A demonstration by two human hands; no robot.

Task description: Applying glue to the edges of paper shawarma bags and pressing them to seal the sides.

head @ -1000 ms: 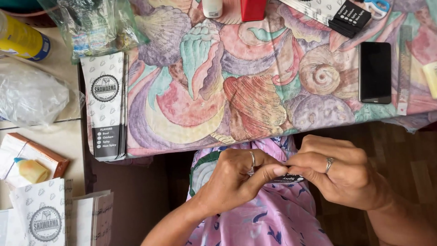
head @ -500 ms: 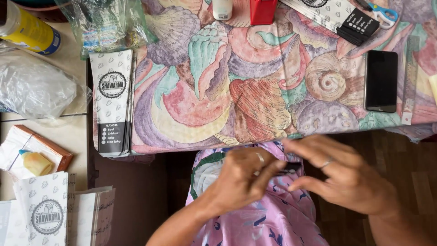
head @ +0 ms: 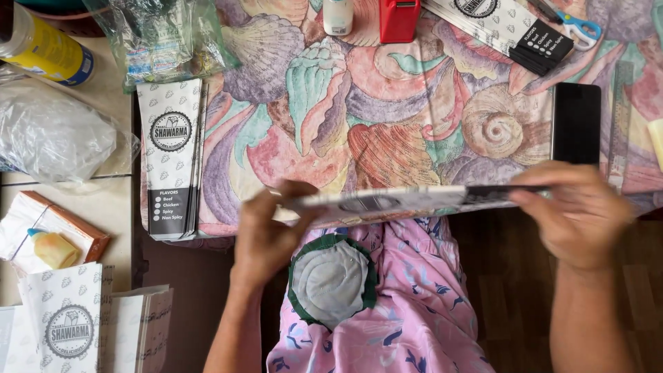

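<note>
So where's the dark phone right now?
In the head view, the black phone lies flat on the shell-patterned cloth at the far right, just beyond the right hand and below the blue-handled scissors.

Both forearms come up from bottom of frame, hands raised level, well apart. Left hand (head: pixel 266 231) back to cam, fingers curled, thumb up top pinching. Right hand (head: pixel 577 211) palm down, fingers pointing left, closed in a pinch. Motion blur on both.
</note>
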